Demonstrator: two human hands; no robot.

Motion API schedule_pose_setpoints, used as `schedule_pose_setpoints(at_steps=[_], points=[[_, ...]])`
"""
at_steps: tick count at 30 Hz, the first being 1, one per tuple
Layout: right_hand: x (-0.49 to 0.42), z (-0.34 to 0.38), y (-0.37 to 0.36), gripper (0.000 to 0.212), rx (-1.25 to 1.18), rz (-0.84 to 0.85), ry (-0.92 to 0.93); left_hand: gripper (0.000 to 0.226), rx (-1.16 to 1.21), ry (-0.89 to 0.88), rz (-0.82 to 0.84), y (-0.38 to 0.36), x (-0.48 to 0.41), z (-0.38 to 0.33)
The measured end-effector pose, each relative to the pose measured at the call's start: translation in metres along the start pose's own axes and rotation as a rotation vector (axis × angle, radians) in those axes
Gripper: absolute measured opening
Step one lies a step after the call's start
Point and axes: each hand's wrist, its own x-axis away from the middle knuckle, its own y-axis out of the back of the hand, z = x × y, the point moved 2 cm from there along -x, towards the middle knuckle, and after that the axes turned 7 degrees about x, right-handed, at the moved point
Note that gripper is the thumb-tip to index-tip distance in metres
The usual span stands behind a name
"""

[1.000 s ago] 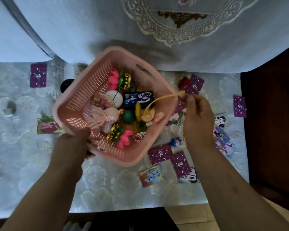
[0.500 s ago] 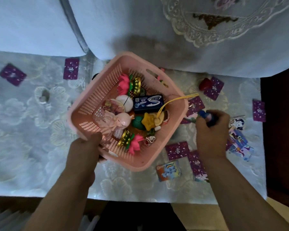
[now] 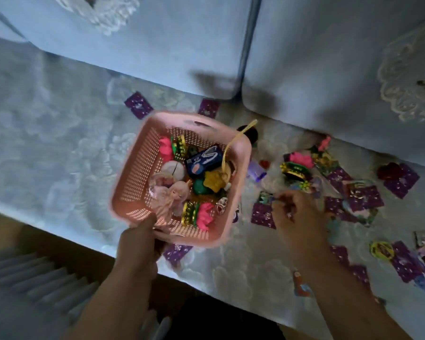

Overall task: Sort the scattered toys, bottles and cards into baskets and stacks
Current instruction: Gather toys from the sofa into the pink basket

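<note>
Two hands: left hand (image 3: 138, 241) grips pink basket (image 3: 133, 153); right hand (image 3: 297, 217) among cards (image 3: 261, 214).

Pale blue sofa cushions (image 3: 157, 40) behind a floral-patterned cover (image 3: 59, 133).

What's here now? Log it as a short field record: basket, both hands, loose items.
basket: pink basket holding a doll, a blue box and other toys
left hand: left hand grips the basket's near rim
right hand: right hand pinching a small item, too blurred to name
loose items: purple cards and a pink flower toy scattered on the cloth
</note>
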Motion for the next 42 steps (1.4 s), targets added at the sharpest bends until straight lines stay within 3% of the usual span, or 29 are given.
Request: schedule_pose_setpoints(at_steps=[7,13,16,19,21,24,27,29,32,35,39,42], points=[[-0.002,0.014,-0.066,0.014,0.165,0.296,0.062,0.023,0.455,0.086,-0.240,0.053,-0.069,-0.020],[-0.013,0.025,-0.109,0.015,0.294,0.395,0.072,0.031,0.589,0.102,-0.114,0.063,-0.095,-0.018],[-0.026,0.032,-0.123,0.023,0.322,0.381,0.065,0.048,0.413,0.157,0.080,0.054,-0.083,-0.002],[-0.048,0.037,-0.130,0.033,0.384,0.239,0.031,0.060,0.183,0.242,0.300,0.034,-0.066,0.011],[-0.064,0.038,-0.125,0.040,0.416,0.133,-0.022,0.054,-0.076,0.155,0.411,0.015,-0.062,0.012],[-0.084,0.030,-0.120,0.041,0.478,0.041,-0.015,0.043,-0.478,-0.163,0.509,-0.019,-0.064,0.007],[-0.095,0.022,-0.119,0.043,0.595,0.005,0.063,0.046,-0.858,-0.571,0.480,-0.061,-0.077,-0.008],[-0.098,0.015,-0.117,0.050,0.680,-0.021,0.090,0.050,-1.065,-0.712,0.411,-0.089,-0.092,-0.022],[-0.103,0.006,-0.113,0.059,0.612,0.021,0.090,0.058,-1.344,-0.688,0.230,-0.121,-0.119,-0.047],[-0.108,-0.001,-0.106,0.054,0.584,0.093,0.030,0.065,-1.461,-0.598,0.089,-0.141,-0.149,-0.063],[-0.102,-0.009,-0.101,0.063,0.734,0.104,0.100,0.042,-1.373,-0.607,-0.035,-0.143,-0.180,-0.061],[-0.089,-0.015,-0.095,0.047,0.435,0.126,0.032,0.029,-1.372,-0.719,-0.032,-0.140,-0.186,-0.051]])
